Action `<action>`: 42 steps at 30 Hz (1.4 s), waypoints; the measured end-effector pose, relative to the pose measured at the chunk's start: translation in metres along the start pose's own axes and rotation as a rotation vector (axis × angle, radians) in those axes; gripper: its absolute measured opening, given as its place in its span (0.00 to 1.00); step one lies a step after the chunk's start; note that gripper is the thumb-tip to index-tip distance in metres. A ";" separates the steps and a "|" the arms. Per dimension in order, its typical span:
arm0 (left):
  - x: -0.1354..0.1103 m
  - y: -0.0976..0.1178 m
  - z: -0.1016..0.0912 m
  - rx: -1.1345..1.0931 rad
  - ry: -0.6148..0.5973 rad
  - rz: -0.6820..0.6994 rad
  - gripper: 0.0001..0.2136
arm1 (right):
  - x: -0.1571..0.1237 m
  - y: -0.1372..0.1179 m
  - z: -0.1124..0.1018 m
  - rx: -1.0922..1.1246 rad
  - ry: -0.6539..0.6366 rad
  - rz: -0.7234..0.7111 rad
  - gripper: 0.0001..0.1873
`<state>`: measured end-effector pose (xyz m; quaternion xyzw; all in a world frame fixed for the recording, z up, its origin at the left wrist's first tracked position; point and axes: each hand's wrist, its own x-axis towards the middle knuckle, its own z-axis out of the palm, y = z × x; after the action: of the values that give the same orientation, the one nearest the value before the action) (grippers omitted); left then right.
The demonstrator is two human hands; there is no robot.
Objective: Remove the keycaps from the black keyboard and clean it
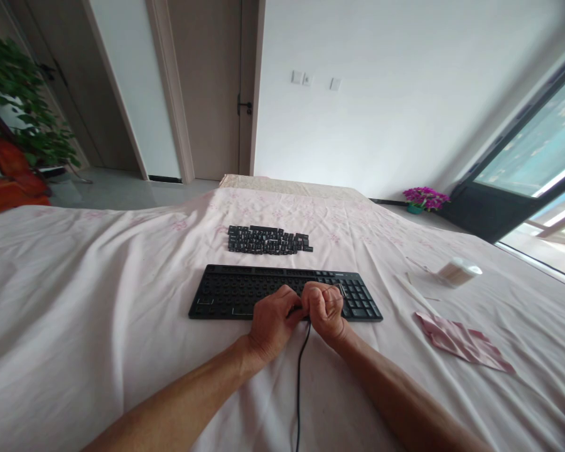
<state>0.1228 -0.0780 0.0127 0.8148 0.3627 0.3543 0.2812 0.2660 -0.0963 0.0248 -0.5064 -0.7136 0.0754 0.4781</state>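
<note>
A black keyboard (245,295) lies flat on the pale cloth, with bare key sockets over its left and middle part. Keycaps still sit on the number pad (360,298) at its right end. Over the keyboard's front middle, my left hand (275,314) is closed, its fingertips meeting the other hand around something small and dark, mostly hidden. My right hand (324,307) is a fist around a thin wire tool (342,289), whose metal end pokes out on the right. Behind the keyboard, loose black keycaps (266,241) lie grouped together. A black cable (299,376) runs toward me from beneath my hands.
On the right lie a pink cloth (464,342) and a clear container of cotton swabs (459,272), with a few loose swabs beside it. The bedsheet (145,301) is wrinkled. Beyond are a door (207,94), a leafy plant (23,107) and purple flowers (426,198).
</note>
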 end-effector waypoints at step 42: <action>0.023 -0.037 -0.038 0.298 0.062 -0.091 0.14 | 0.195 0.107 0.005 -0.650 -0.226 0.514 0.11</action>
<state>0.0903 -0.0304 0.0171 0.8189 0.4564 0.3082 0.1615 0.3260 0.1115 0.0767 -0.7806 -0.5989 0.0182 0.1781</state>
